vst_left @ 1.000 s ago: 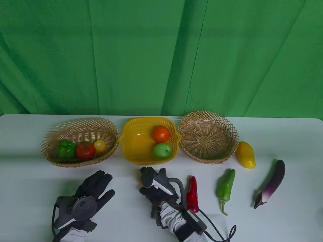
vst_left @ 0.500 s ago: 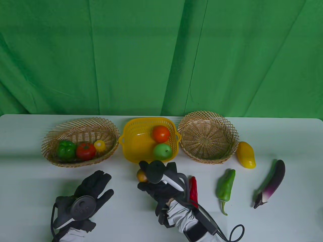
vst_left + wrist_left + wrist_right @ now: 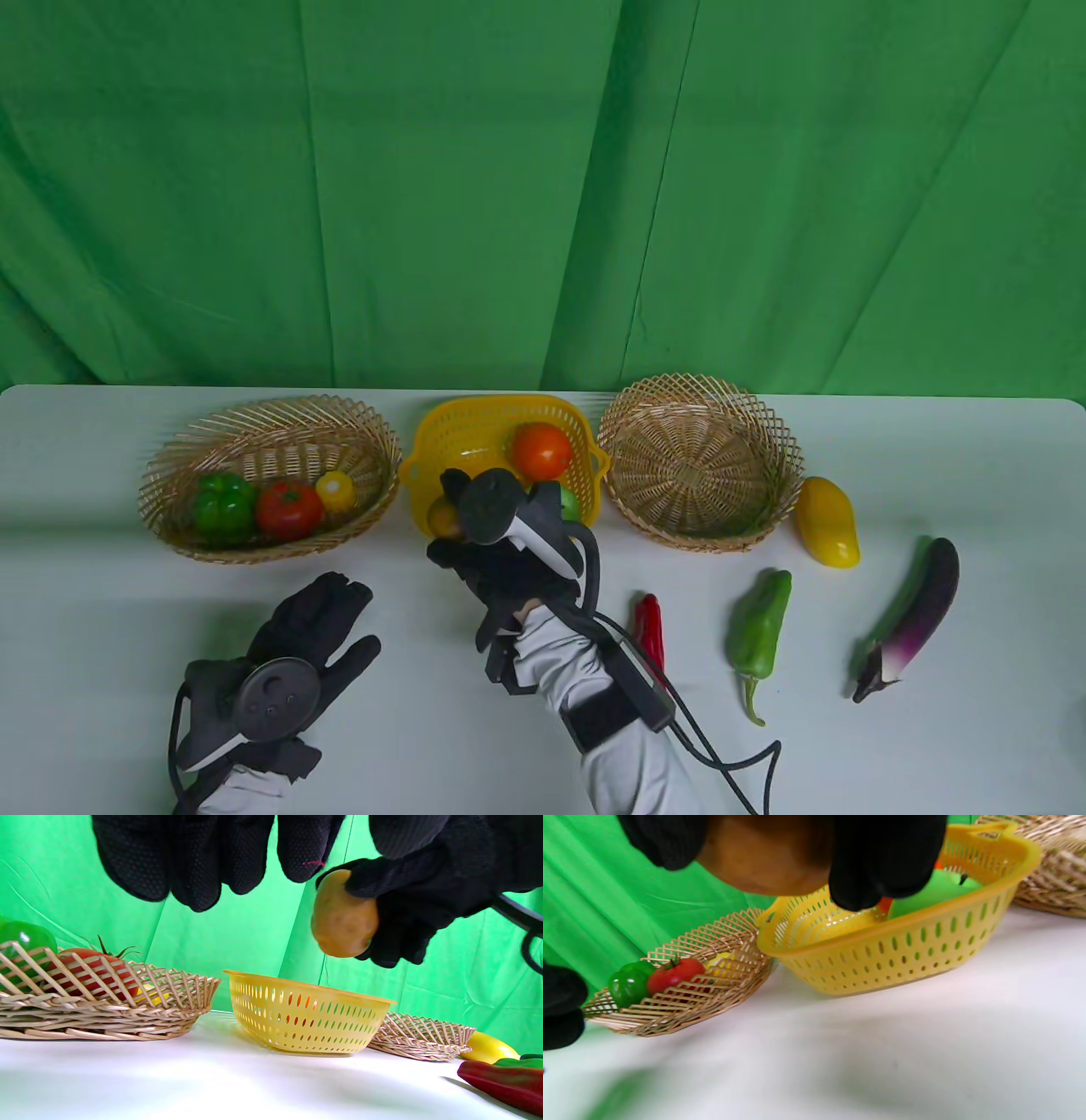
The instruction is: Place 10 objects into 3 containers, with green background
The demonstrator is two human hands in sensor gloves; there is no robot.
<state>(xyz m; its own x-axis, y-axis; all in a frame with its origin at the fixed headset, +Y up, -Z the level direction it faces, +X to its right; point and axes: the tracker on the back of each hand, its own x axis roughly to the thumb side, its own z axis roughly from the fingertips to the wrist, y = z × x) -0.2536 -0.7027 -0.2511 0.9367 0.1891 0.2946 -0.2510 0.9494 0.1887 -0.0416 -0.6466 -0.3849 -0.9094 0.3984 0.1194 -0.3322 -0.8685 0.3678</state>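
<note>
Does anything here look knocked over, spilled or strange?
Nothing stands out. All three baskets sit upright; the right hand holds a potato above the yellow basket, and the remaining vegetables lie loose on the table.

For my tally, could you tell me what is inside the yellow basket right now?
The yellow basket holds an orange and a green apple, mostly covered by the right hand. That hand holds a potato above it.

Right hand (image 3: pixel 424 899) gripping potato (image 3: pixel 342 916) above yellow basket (image 3: pixel 307 1014), wicker baskets flanking

A creased green cloth backdrop (image 3: pixel 543 187) hangs behind a white table (image 3: pixel 933 764); soft shadows lie on its top.
</note>
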